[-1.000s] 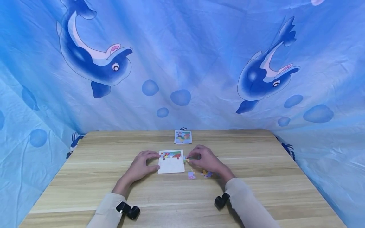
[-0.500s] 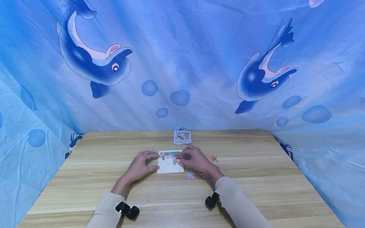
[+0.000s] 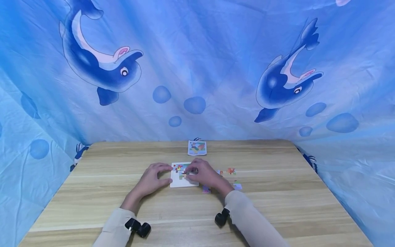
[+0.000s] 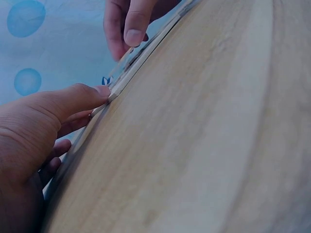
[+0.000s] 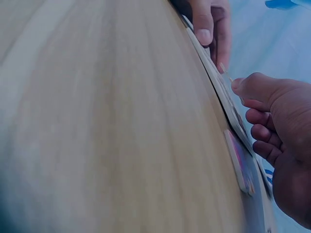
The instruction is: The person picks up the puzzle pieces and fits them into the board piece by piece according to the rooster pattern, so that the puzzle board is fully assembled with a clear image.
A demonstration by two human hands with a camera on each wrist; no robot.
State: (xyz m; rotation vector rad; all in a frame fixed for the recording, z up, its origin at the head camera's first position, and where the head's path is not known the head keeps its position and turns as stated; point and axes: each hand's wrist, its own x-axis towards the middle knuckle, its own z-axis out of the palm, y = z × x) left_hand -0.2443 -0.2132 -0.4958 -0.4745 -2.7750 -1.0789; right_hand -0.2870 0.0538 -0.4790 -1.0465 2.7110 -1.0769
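A white-framed jigsaw puzzle board [image 3: 177, 184] lies on the wooden table, with picture pieces along its far side and bare white backing nearer. My left hand [image 3: 150, 179] holds the board by its left edge, thumb and fingertips spread along it; the left wrist view shows the thumb [image 4: 82, 99] against the rim. Over the board, my right hand [image 3: 204, 174] pinches a jigsaw piece [image 3: 182, 176] between thumb and fingers. In the right wrist view that piece [image 5: 223, 69] appears edge-on and tilted, just above the board. Part of the board's right side is hidden by the right hand.
Loose jigsaw pieces lie right of the board: an orange one [image 3: 231, 171], a lilac-green one [image 3: 237, 185] and a purple one [image 3: 206, 189] under the right wrist. A picture card [image 3: 197, 148] lies near the table's back edge, before a blue dolphin curtain [image 3: 216, 68].
My right hand has moved left from beside the board to over its middle, carrying the jigsaw piece. Loose pieces at the right have come into view. The left hand stays at the board's edge.
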